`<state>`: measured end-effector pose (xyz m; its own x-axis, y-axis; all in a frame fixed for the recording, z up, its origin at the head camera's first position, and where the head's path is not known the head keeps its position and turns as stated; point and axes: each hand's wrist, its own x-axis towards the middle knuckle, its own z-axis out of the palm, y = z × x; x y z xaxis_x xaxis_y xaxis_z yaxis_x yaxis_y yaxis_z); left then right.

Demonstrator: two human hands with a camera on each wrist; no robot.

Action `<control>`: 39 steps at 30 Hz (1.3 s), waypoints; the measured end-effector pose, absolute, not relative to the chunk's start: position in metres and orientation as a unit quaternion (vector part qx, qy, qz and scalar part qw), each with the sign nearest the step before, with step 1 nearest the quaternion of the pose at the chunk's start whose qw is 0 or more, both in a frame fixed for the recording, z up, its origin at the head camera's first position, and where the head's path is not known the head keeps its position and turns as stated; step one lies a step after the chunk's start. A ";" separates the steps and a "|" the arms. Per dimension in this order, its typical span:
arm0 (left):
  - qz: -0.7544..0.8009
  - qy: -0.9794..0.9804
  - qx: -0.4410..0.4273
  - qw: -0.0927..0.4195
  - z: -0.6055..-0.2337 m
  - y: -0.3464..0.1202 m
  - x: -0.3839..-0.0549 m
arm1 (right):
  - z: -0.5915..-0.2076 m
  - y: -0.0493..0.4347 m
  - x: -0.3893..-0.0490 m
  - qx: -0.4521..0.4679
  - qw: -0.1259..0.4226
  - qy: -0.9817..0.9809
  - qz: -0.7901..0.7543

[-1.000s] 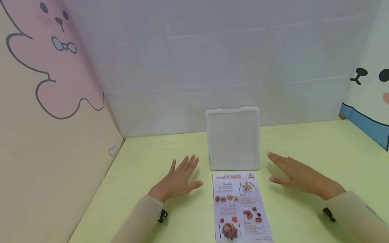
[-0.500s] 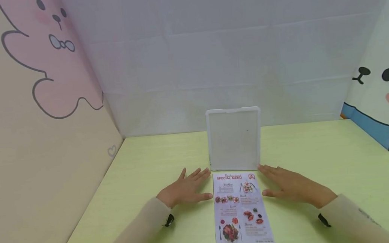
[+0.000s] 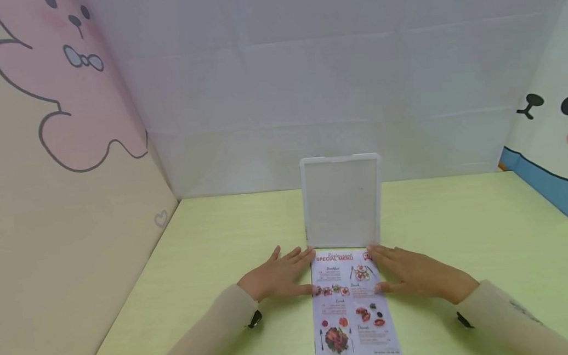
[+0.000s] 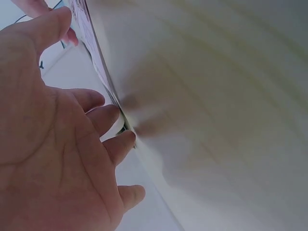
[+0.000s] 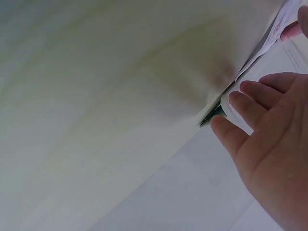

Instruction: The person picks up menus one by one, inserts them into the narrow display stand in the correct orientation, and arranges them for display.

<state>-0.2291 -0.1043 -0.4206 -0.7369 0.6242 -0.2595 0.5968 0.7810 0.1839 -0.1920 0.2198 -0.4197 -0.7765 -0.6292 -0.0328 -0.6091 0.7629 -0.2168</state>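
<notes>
A printed restaurant menu sheet (image 3: 355, 318) lies flat on the table in front of a white-framed panel (image 3: 342, 203), which stands upright. My left hand (image 3: 281, 276) is at the menu's left side, fingers spread and nearly straight, its fingertips and thumb tip overlapping the edge in the head view. Opposite it, my right hand (image 3: 416, 272) has its fingertips at the upper right corner and its thumb at the right edge. In the left wrist view, the left fingers (image 4: 103, 118) are extended close to the sheet's edge. The right fingers (image 5: 248, 103) look much the same in the right wrist view.
The pale yellow-green table (image 3: 218, 226) extends on both sides of the menu. A whitish wall covering (image 3: 258, 91) closes off the back. Side walls bear cartoon animals, a pink one (image 3: 88, 111) at left and a white bear (image 3: 553, 142) at right.
Both hands have come down and inward from beside the panel to the menu's two side edges, fingertips now over its upper corners. The menu and panel have stayed in place.
</notes>
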 end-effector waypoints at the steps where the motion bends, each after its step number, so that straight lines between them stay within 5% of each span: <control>1: 0.044 0.931 0.329 0.154 -0.420 -0.103 -0.229 | -0.421 0.219 -0.192 -0.329 0.053 0.938 -0.093; 20: 0.063 0.927 0.331 0.163 -0.424 -0.096 -0.231 | -0.419 0.213 -0.189 -0.326 0.055 0.940 -0.084; 39: 0.249 0.902 0.297 0.192 -0.429 -0.086 -0.233 | -0.417 0.207 -0.193 -0.322 0.078 0.929 -0.166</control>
<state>-0.2327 -0.0857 -0.4286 -0.7503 0.6305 -0.1988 0.4390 0.6999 0.5634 -0.1925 0.2070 -0.4174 -0.7810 -0.6234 -0.0376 -0.5719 0.7381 -0.3580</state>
